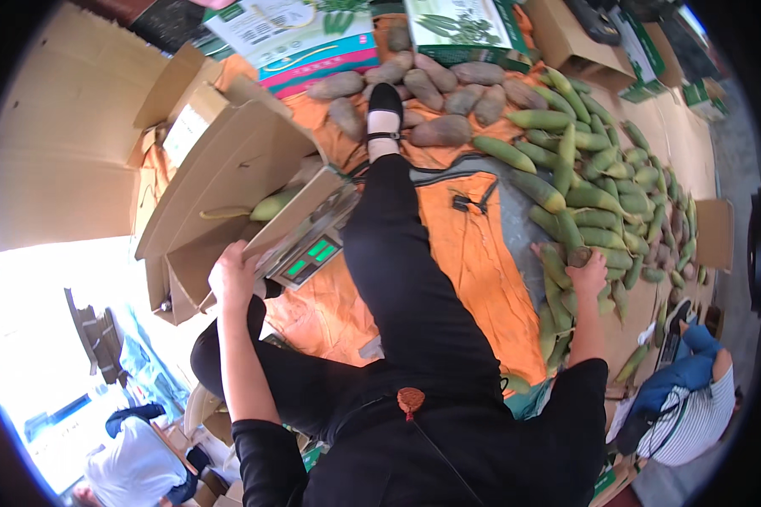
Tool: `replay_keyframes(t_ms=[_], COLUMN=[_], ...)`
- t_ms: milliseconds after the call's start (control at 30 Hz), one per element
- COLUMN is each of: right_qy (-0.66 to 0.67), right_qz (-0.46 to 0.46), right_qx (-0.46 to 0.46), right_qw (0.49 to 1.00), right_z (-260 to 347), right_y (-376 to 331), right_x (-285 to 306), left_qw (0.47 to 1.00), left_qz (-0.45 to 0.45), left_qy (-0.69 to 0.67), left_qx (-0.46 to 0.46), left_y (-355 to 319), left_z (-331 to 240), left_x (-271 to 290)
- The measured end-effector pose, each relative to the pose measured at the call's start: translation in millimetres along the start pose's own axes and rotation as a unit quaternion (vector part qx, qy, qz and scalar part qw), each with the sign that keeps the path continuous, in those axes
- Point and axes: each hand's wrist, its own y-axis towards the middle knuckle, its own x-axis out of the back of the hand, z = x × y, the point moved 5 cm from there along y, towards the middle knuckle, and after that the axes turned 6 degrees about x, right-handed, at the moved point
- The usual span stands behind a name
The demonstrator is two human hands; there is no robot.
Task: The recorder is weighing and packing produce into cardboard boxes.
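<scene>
- L hand point(232, 275), abt 8 o'clock from centre: grip closed over near corner of a weighing scale point(306, 228); fingers curl over its edge, thumb hidden.
- Scale is tilted, flat platform on top, green lit display facing down-right; sits against an open cardboard box point(220, 182) at its 10 o'clock.
- A green cob point(271, 205) shows just inside the box, touching the scale's upper-left edge.
- R hand point(588, 272), abt 3 o'clock: grip closed on a green corn cob point(573, 241) at its lower end; fingers mostly hidden behind it, so how tight – can't tell.
- That cob lies in the corn pile point(600, 186), which runs from 1 to 4 o'clock over the floor.
- Brown sweet potatoes point(435, 89) heaped at 12 o'clock, just past the black shoe point(385, 110).
- Person's black-trousered leg point(406, 279) stretches between both hands, over an orange sheet point(473, 253).
- Printed cartons point(313, 38) at 11–12 o'clock, beyond the potatoes.
- Another person in a striped top point(693, 414) crouches at 4 o'clock; a third in white point(135, 469) at 7 o'clock.
</scene>
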Motion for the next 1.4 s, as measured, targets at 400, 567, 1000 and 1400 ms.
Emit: replay_keyframes(t_ms=[400,567,1000,1400], right_qy=[0.650,0.603,0.057,0.495], right_qz=[0.037,0.063,0.128,0.020], right_qx=[0.311,0.543,0.649,0.436], right_qw=[0.692,0.581,0.747,0.751], right_z=[247.8,389.9,586.6,417.2], right_y=[-40.2,-111.5,-242.2,-84.0], right_x=[167.7,242.9,121.7,127.3], left_qw=[0.998,0.994,0.990,0.991], left_qz=[-0.034,-0.073,-0.094,-0.087], left_qy=[-0.020,0.003,0.057,0.072], left_qx=[-0.054,-0.076,-0.088,-0.067], left_y=[-2.8,-5.0,-12.1,-8.6], left_z=[-4.9,-5.3,-14.0,-2.2], left_x=[4.2,4.1,-1.8,2.3])
